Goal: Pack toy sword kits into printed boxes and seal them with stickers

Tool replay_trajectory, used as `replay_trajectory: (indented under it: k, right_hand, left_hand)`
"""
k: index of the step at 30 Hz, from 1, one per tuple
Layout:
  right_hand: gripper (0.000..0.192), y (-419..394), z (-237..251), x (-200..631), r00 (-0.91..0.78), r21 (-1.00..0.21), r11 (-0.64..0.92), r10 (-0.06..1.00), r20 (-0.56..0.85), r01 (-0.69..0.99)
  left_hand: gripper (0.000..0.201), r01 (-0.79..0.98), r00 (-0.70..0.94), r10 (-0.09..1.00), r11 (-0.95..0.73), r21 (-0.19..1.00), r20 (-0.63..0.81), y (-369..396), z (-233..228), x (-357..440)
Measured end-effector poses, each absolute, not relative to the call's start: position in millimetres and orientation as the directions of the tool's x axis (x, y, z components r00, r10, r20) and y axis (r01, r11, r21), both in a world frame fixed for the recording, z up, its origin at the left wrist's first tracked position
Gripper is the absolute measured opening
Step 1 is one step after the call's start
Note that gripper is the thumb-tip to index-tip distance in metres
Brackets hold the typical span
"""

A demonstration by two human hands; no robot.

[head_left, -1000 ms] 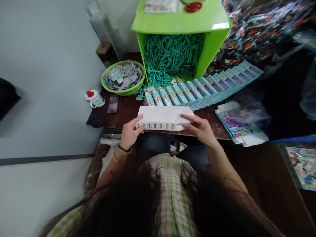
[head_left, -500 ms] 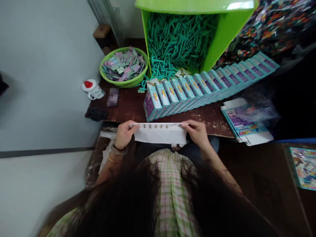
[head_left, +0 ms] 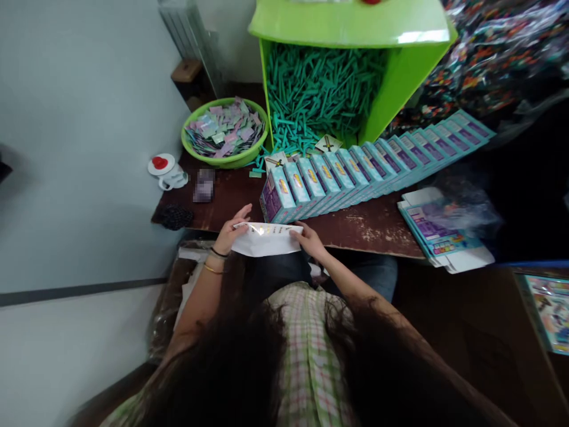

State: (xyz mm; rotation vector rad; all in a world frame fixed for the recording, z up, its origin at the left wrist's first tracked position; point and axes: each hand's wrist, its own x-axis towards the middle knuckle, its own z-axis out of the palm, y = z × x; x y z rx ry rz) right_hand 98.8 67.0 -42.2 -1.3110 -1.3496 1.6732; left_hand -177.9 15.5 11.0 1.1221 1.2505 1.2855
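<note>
A white printed sheet (head_left: 267, 244) was held above the lap (head_left: 278, 276), near the front edge of the worktop (head_left: 368, 232), its ends pinched by the left hand (head_left: 227, 236) and right hand (head_left: 309, 240). Beyond it, blue boxes (head_left: 355, 178) were lined up in a slanting row.

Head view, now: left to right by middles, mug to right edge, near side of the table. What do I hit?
Lidded mug → left hand → white piece → right hand → flat printed cartons → printed pack.
</note>
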Motion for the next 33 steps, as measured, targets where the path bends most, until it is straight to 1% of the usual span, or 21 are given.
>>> replay_trajectory:
  k: [2, 5, 7, 9, 12, 15, 19, 21, 22, 23, 24, 25, 27, 28, 29, 31, 32, 33]
  right_hand:
    - [0.065, 66, -51, 86, -0.324, -0.933, -0.354, 0.877, -0.354, 0.062]
    - [0.063, 60, -55, 75, -0.359, -0.883, -0.469, 0.828, -0.432, -0.019]
    - [0.062, 54, -54, 70, -0.389, -0.853, -0.519, 0.798, -0.461, -0.053]
    - [0.062, 50, -53, 64, -0.431, -0.833, -0.543, 0.779, -0.456, -0.100]
    - [0.067, 47, -50, 53, -0.488, -0.795, -0.583, 0.750, -0.447, -0.168]
    - [0.069, 52, -46, 43, -0.508, -0.782, -0.604, 0.728, -0.461, -0.155]
    - [0.057, 59, -40, 45, -0.496, -0.817, -0.564, 0.746, -0.444, -0.117]
    - [0.051, 57, -36, 57, -0.507, -0.846, -0.533, 0.736, -0.449, -0.025]
    - [0.047, 54, -32, 65, -0.516, -0.868, -0.494, 0.731, -0.447, 0.052]
    - [0.043, 51, -27, 76, -0.520, -0.894, -0.424, 0.737, -0.433, 0.145]
    - [0.039, 48, -19, 87, -0.511, -0.917, -0.314, 0.762, -0.399, 0.247]
    - [0.035, 45, -8, 99, -0.491, -0.922, -0.175, 0.804, -0.336, 0.345]
    - [0.031, 45, 23, 121, -0.458, -0.872, 0.132, 0.882, -0.114, 0.472]
    - [0.033, 50, 43, 129, -0.465, -0.826, 0.275, 0.885, 0.017, 0.493]
    - [0.037, 57, 64, 134, -0.488, -0.776, 0.401, 0.862, 0.139, 0.487]
    - [0.051, 83, 104, 133, -0.587, -0.656, 0.620, 0.744, 0.319, 0.430]
    - [0.061, 99, 121, 126, -0.644, -0.590, 0.699, 0.675, 0.359, 0.404]
    - [0.072, 117, 132, 116, -0.706, -0.523, 0.762, 0.606, 0.367, 0.382]
  left_hand:
    - [0.047, -0.095, -0.091, 0.995, 0.018, 0.995, -0.026, 22, 4, -182]
    - [0.067, -0.198, -0.050, 0.995, 0.078, 0.977, -0.090, 27, 1, -186]
    - [0.075, -0.266, -0.004, 0.989, 0.144, 0.953, -0.150, 29, 1, -187]
    - [0.079, -0.305, 0.037, 0.977, 0.211, 0.929, -0.209, 30, 0, -185]
    - [0.079, -0.304, 0.066, 0.961, 0.276, 0.912, -0.269, 28, -2, -181]
    - [0.078, -0.293, 0.058, 0.957, 0.289, 0.911, -0.285, 22, -5, -176]
    - [0.079, -0.279, 0.000, 0.968, 0.241, 0.930, -0.251, 18, -6, -178]
    - [0.076, -0.276, -0.019, 0.977, 0.201, 0.940, -0.214, 16, -5, -184]
    - [0.073, -0.277, -0.020, 0.980, 0.186, 0.943, -0.199, 14, -3, -189]
    - [0.070, -0.280, -0.016, 0.982, 0.178, 0.943, -0.190, 13, -2, -193]
    - [0.067, -0.280, -0.010, 0.982, 0.179, 0.943, -0.189, 11, -1, -198]
    - [0.063, -0.276, -0.005, 0.981, 0.186, 0.943, -0.195, 8, 1, -203]
    - [0.058, -0.257, -0.008, 0.977, 0.204, 0.944, -0.213, 4, 3, -210]
    - [0.056, -0.245, -0.011, 0.975, 0.211, 0.946, -0.221, 2, 4, -212]
    - [0.054, -0.231, -0.009, 0.974, 0.217, 0.948, -0.225, 0, 5, -214]
    - [0.051, -0.204, 0.018, 0.974, 0.226, 0.953, -0.227, -3, 9, -216]
    - [0.051, -0.187, 0.042, 0.974, 0.228, 0.955, -0.224, -4, 12, -217]
    - [0.050, -0.169, 0.068, 0.973, 0.229, 0.959, -0.220, -6, 14, -217]
